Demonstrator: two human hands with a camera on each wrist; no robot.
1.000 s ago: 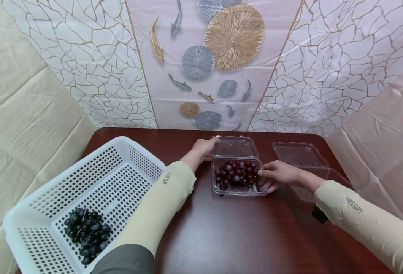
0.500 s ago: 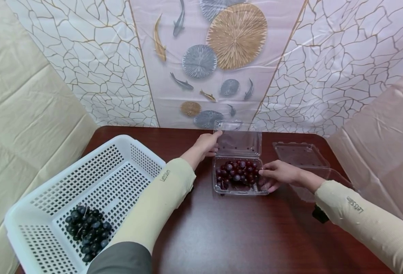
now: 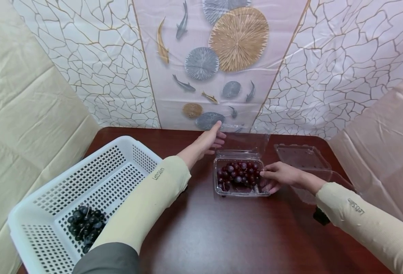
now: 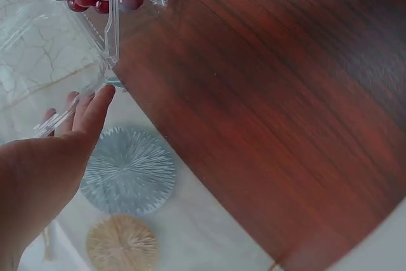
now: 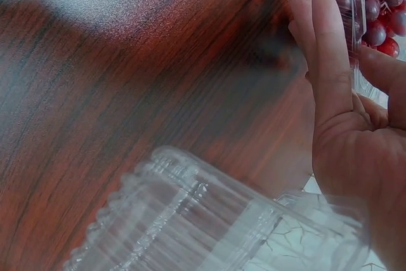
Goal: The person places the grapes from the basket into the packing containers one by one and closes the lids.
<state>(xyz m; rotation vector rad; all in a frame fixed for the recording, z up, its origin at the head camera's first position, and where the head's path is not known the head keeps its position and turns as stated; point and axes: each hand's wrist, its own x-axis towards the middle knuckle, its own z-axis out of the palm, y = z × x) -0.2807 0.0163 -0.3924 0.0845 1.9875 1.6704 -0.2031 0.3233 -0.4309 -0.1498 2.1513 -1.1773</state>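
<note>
- loosely extended: left hand (image 3: 207,142), near thin clear lid (image 3: 247,142)
- pinching glossy plastic box (image 3: 242,193) with right hand (image 3: 278,176); round red grapes (image 3: 238,176) inside
- box on smooth wood-grained table (image 3: 205,236); gold-veined cloth (image 3: 99,68) behind

Clear lid (image 3: 244,141) swung up from lying back on the far side, now raised. Left hand (image 3: 206,141) rose with it, fingers now spread straighter. Left sleeve (image 3: 145,201) now covers more black grapes (image 3: 82,225).
</note>
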